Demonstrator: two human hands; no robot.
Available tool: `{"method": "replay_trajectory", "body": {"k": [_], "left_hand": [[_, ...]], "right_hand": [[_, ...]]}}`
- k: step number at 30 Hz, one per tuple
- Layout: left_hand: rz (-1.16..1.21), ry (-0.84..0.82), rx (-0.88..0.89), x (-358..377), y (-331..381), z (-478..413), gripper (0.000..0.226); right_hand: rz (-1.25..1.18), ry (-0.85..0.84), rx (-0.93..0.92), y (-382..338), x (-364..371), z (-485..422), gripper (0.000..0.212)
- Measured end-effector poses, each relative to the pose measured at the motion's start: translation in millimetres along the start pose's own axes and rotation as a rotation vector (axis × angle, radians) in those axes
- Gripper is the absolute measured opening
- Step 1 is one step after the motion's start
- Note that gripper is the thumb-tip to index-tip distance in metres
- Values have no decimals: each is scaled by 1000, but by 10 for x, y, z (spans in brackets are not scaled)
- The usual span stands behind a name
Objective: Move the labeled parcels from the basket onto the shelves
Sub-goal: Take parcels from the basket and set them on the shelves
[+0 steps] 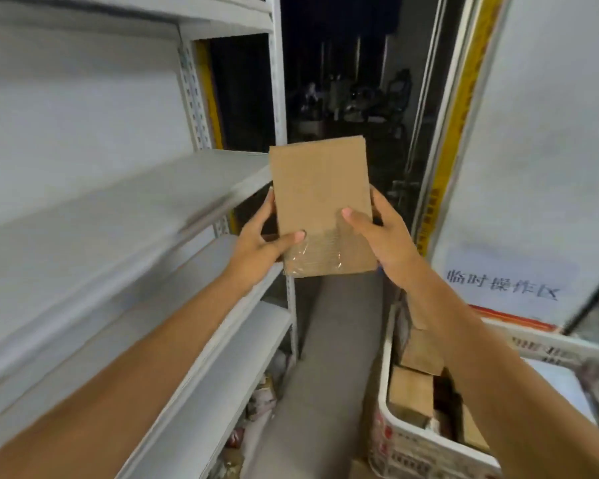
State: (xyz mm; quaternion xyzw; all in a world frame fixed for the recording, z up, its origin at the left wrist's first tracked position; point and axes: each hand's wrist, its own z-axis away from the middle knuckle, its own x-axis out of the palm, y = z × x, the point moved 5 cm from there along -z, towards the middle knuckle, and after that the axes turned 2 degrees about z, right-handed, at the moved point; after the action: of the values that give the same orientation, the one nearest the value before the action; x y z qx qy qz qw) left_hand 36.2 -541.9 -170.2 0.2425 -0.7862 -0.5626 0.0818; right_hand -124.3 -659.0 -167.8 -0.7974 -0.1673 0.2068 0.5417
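Hanging in the air between both hands, the flat brown cardboard parcel stands roughly upright, its plain face toward the camera and a band of clear tape wrinkled across its lower part. The left hand grips the lower left edge, thumb laid over the front beside the tape and fingers curled behind. The right hand grips the lower right edge the same way, thumb on the front face, fingers wrapped round the back. The parcel is held just beside the front corner of the white metal shelves, at about the level of the middle board, apart from it and resting on nothing. Low on the right, under the right forearm, sits the white plastic basket, with more brown parcels lying in it. Grey floor runs between shelves and basket. A white panel bearing a printed sign stands behind the basket, and the room beyond the parcel is dark.
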Motion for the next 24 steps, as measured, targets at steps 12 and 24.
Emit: {"method": "replay_trajectory", "body": {"k": [12,24], "left_hand": [[155,-552,-262,2338,-1137,-317,84],[39,-706,-424,3934,-1607,205,80]], "right_hand": [[203,448,390,1097,-1854,1065,69],[148,561,581,2128,-2946,1959,63]]}}
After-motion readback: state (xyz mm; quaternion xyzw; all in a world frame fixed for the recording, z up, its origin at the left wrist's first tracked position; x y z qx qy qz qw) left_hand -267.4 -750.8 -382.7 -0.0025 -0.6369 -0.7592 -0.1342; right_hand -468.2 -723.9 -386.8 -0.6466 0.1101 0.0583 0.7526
